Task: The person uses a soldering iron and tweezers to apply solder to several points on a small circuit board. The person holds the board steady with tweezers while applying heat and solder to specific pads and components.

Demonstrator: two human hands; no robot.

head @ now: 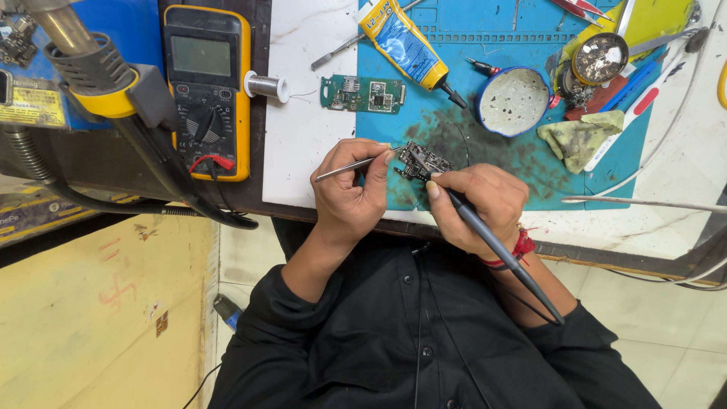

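Observation:
My left hand point(350, 189) pinches metal tweezers point(342, 168) whose tips point right at a small dark circuit board point(422, 160) lying on the blue work mat point(454, 129). My right hand point(477, 203) grips a grey soldering iron point(485, 235) like a pen, its tip resting on that board. The iron's handle and cord run back over my right wrist, which wears a red thread band.
A green circuit board point(362, 93), a glue tube point(405, 42), a round tin point(513, 100), a solder spool point(266, 85) and a yellow rag point(579, 136) lie behind the hands. A yellow multimeter point(206, 87) and a hot-air nozzle point(83, 60) sit at left.

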